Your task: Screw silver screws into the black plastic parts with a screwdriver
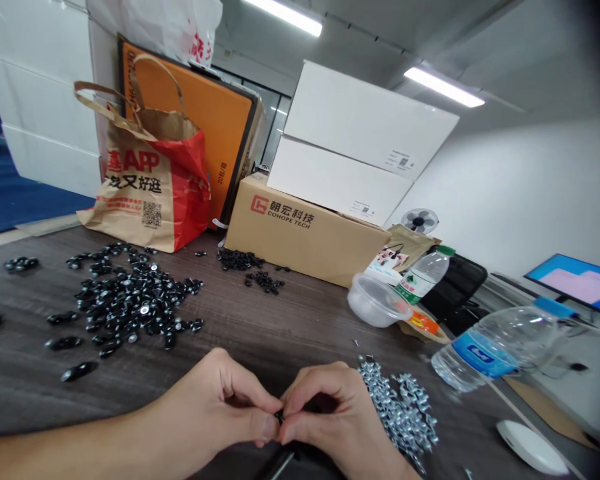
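Note:
My left hand (225, 407) and my right hand (330, 413) meet low in the middle of the view, fingertips pinched together around a small black part (279, 417) that is mostly hidden. Just below the fingertips a thin metal-and-dark object (282, 464) shows in part at the bottom edge. A large pile of black parts with shiny metal centres (135, 293) lies beyond my left hand. Beside my right hand, to its right, is a heap of small silvery screws (400, 407).
Small black pieces (240, 259) lie before a cardboard box (300, 230). A paper bag (145, 173) stands back left. On the right are a plastic tub (377, 300), an upright bottle (425, 275), a tilted blue-labelled bottle (490, 350) and a white rounded object (530, 445).

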`<state>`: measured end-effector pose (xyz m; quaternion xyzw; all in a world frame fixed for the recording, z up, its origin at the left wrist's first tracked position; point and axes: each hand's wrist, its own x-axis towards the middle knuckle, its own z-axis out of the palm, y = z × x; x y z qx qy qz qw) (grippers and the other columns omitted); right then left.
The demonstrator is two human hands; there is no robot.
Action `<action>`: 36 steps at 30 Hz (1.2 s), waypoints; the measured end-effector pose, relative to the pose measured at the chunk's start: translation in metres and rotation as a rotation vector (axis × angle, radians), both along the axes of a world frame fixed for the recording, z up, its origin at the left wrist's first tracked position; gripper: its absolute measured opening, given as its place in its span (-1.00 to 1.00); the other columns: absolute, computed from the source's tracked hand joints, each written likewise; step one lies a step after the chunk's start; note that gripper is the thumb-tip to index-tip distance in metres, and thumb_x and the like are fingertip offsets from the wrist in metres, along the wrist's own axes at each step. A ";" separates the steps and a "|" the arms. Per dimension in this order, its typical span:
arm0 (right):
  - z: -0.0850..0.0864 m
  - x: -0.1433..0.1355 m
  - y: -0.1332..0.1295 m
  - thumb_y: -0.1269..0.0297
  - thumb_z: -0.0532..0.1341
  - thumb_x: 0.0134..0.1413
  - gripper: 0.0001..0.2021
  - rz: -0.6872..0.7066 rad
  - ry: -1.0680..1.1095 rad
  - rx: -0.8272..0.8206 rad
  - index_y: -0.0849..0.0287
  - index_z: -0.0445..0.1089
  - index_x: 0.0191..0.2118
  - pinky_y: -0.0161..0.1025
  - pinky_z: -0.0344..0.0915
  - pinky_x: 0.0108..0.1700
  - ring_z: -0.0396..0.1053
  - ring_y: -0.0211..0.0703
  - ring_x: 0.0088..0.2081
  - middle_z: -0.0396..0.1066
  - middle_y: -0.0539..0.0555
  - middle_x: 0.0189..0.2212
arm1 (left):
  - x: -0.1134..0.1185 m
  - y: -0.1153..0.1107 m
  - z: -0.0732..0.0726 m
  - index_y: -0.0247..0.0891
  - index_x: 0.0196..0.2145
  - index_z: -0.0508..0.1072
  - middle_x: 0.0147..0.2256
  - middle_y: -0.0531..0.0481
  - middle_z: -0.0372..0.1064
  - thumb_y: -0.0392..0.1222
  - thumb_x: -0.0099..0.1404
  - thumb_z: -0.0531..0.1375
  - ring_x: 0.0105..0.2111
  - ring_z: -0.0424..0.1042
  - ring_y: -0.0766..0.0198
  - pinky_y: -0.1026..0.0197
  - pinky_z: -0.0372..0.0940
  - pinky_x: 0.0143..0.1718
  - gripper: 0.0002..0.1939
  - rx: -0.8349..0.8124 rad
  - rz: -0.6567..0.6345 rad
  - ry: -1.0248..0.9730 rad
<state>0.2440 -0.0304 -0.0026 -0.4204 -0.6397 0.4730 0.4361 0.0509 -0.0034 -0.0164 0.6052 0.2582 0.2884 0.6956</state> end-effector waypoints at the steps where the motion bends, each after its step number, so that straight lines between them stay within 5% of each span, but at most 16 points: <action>1: 0.000 0.000 0.000 0.44 0.59 -0.35 -0.80 0.001 0.027 -0.026 0.08 0.62 -0.54 -0.46 0.35 -0.48 0.50 -0.29 -0.55 0.61 -0.05 -0.57 | 0.000 0.000 -0.001 -0.26 -0.51 0.69 -0.66 0.14 0.30 -0.28 0.16 0.29 -0.57 0.12 0.37 0.28 0.03 -0.48 -0.83 0.002 0.008 0.001; 16: -0.002 0.011 0.007 0.17 0.50 -0.12 -0.77 -0.072 -0.052 -0.002 0.16 0.49 -0.49 -0.31 0.30 -0.40 0.41 -0.22 -0.49 0.51 -0.02 -0.55 | 0.005 0.011 -0.020 -0.23 -0.37 0.70 -0.45 0.01 0.64 -0.25 0.11 0.43 -0.47 0.51 0.32 0.27 0.41 -0.32 -0.92 -0.195 0.077 -0.208; 20: 0.018 0.029 0.000 0.24 0.38 0.06 -0.84 0.064 -0.383 0.207 0.11 0.51 -0.21 -0.18 0.36 -0.17 0.43 -0.08 -0.24 0.51 0.08 -0.29 | 0.004 0.014 -0.018 -0.28 -0.37 0.68 -0.45 -0.03 0.64 -0.24 0.06 0.46 -0.48 0.53 0.30 0.25 0.43 -0.34 -0.86 -0.230 0.118 -0.222; 24: 0.027 0.044 -0.009 0.52 0.35 -0.03 -0.52 0.182 -0.736 0.348 0.03 0.45 0.04 -0.07 0.36 0.04 0.40 0.03 -0.01 0.45 0.15 -0.03 | 0.002 0.018 -0.019 -0.28 -0.31 0.66 -0.43 -0.04 0.65 -0.22 0.06 0.47 -0.43 0.54 0.26 0.23 0.44 -0.32 -0.80 -0.231 0.188 -0.226; 27: 0.023 0.046 -0.012 0.56 0.33 -0.03 -0.60 0.122 -0.863 0.476 0.00 0.52 -0.07 -0.06 0.39 0.03 0.44 0.06 -0.04 0.52 0.13 -0.09 | 0.000 0.020 -0.017 -0.28 -0.25 0.65 -0.41 -0.04 0.64 -0.19 0.06 0.47 -0.40 0.54 0.24 0.23 0.44 -0.29 -0.73 -0.194 0.246 -0.194; 31: 0.022 0.055 -0.018 0.35 0.38 0.08 -0.73 0.051 -0.868 0.517 -0.05 0.52 -0.08 -0.16 0.44 0.00 0.51 0.04 -0.08 0.59 0.10 -0.14 | -0.003 0.021 -0.012 -0.28 -0.28 0.67 -0.39 -0.04 0.64 -0.15 0.11 0.45 -0.43 0.51 0.29 0.27 0.41 -0.29 -0.78 -0.138 0.294 -0.085; 36: 0.026 0.079 -0.034 0.17 0.43 -0.01 -0.78 -0.399 -0.621 0.544 -0.06 0.54 -0.18 -0.31 0.47 -0.36 0.55 -0.07 -0.39 0.60 0.02 -0.37 | -0.004 0.022 -0.013 -0.25 -0.27 0.68 -0.35 -0.04 0.64 -0.13 0.13 0.45 -0.38 0.54 0.26 0.27 0.42 -0.26 -0.79 -0.157 0.328 -0.040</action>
